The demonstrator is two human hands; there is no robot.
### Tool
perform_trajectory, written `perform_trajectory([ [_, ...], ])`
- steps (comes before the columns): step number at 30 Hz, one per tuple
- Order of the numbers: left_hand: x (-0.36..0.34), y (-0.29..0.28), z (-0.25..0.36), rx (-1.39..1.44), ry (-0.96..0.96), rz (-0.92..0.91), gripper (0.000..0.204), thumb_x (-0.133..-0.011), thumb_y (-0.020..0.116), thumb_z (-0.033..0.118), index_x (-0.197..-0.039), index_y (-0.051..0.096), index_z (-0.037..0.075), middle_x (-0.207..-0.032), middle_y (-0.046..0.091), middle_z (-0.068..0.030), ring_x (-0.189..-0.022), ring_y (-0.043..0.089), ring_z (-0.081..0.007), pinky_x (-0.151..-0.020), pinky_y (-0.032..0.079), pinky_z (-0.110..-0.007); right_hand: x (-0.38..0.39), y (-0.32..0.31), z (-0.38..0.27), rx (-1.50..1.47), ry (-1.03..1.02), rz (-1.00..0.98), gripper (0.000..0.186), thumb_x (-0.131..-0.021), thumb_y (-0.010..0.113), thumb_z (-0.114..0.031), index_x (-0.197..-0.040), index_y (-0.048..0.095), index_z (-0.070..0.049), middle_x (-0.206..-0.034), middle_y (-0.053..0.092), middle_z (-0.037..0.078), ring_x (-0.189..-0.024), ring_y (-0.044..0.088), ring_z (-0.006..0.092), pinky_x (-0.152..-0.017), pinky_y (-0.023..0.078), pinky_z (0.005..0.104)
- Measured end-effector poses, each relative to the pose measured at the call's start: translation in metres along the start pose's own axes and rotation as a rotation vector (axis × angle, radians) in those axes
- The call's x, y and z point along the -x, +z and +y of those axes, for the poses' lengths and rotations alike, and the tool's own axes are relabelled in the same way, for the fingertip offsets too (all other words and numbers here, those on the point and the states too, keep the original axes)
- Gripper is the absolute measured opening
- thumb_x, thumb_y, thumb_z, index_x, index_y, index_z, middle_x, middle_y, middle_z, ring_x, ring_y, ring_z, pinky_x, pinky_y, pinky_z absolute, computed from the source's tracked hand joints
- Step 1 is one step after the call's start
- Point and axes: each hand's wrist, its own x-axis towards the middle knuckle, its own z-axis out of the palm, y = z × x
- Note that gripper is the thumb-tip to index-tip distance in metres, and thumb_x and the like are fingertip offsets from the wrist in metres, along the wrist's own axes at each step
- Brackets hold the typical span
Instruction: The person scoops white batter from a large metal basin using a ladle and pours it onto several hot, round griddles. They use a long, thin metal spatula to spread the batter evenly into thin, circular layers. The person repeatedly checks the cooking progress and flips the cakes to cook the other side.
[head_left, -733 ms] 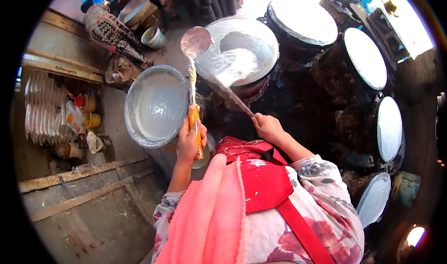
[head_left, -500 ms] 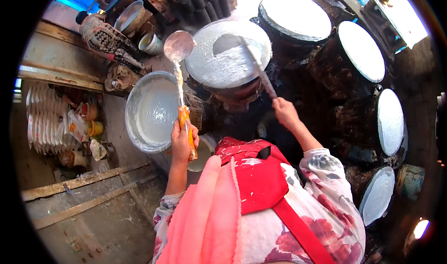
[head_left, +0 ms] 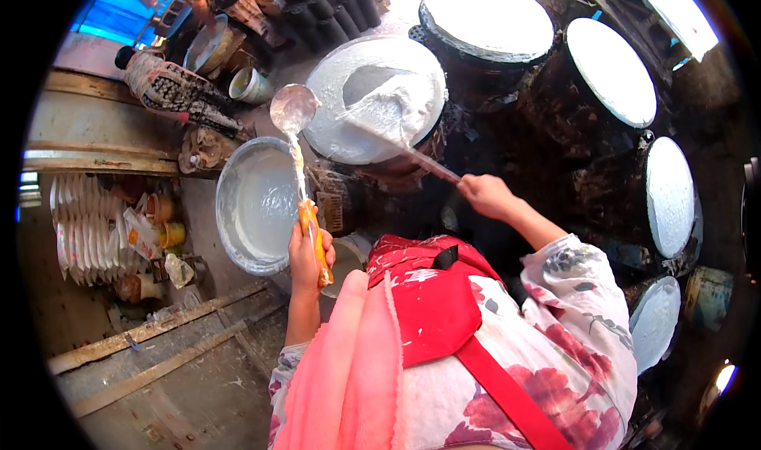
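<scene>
Over the round steaming cloth (head_left: 349,125) straight ahead of me, my right hand (head_left: 485,196) holds a thin stick (head_left: 432,164) whose far end is tucked under a half-lifted sheet of white rice paper (head_left: 392,105). The fingers are wrapped shut around the near end of the stick. Its long axis runs from my hand up and to the left, so the sheet lies forward-left of those fingers, hanging partly folded over the stick while its far part is on the cloth.

My left hand (head_left: 305,252) is clamped on the orange handle of a ladle (head_left: 295,125). The ladle stands nearly along my line of sight, handle toward me, its round bowl at the left rim of the steaming cloth and just above the far edge of the metal basin of white batter (head_left: 254,204). The bowl looks wet with batter; I cannot tell how full it is.

So the right hand is the one on the sheet, and the left is nearer the basin, which sits just left of the steamer. To my right, more round cloth-topped steamers (head_left: 610,69) curve away, each showing a white disc.
</scene>
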Motion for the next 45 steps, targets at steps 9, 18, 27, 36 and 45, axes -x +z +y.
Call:
perform_trajectory([
  [9,-0.009,0.033,0.008,0.097,-0.105,-0.040,0.038,-0.097,0.043,0.035,-0.124,0.042,0.009,-0.063,0.044,-0.0025,-0.040,0.041,-0.0093,-0.037,0.034,-0.021,-0.130,-0.069,0.038,0.039,0.061,0.295,0.034,-0.092,0.041,-0.033,-0.088,0.059,-0.004,-0.088,0.063,0.022,-0.088,0.059,0.0404,-0.077,0.046,0.0484],
  [18,-0.018,0.035,-0.002,0.093,-0.141,0.021,0.040,-0.096,0.043,0.037,-0.125,0.041,0.010,-0.065,0.043,-0.0015,-0.042,0.040,-0.0081,-0.038,0.033,-0.021,-0.136,-0.063,-0.029,0.215,-0.231,0.136,0.018,-0.082,0.049,-0.016,-0.079,0.061,-0.002,-0.079,0.065,0.018,-0.079,0.064,0.0338,-0.068,0.051,0.0435],
  [27,-0.021,0.038,0.002,0.226,-0.184,-0.012,0.036,-0.097,0.043,0.034,-0.123,0.044,0.010,-0.064,0.044,-0.0031,-0.042,0.040,-0.0095,-0.037,0.034,-0.022,-0.101,-0.020,-0.009,0.087,0.056,0.266,0.019,-0.083,0.046,-0.016,-0.086,0.056,0.000,-0.077,0.065,0.022,-0.082,0.064,0.0370,-0.070,0.051,0.0445],
  [36,-0.016,0.031,0.007,0.221,-0.196,0.038,0.035,-0.096,0.045,0.034,-0.121,0.044,0.009,-0.065,0.045,-0.0035,-0.042,0.041,-0.0102,-0.039,0.035,-0.023,-0.118,-0.049,-0.013,0.042,0.131,0.329,0.021,-0.083,0.045,-0.015,-0.082,0.059,0.001,-0.080,0.064,0.024,-0.079,0.065,0.0365,-0.070,0.051,0.0468],
  [45,-0.018,0.021,0.011,0.277,-0.221,-0.042,0.034,-0.096,0.044,0.033,-0.120,0.046,0.009,-0.067,0.046,-0.0020,-0.045,0.043,-0.0096,-0.041,0.035,-0.023,-0.150,-0.074,-0.028,0.126,0.063,0.280,0.017,-0.077,0.050,-0.009,-0.083,0.063,0.000,-0.083,0.065,0.023,-0.082,0.065,0.0360,-0.070,0.051,0.0444],
])
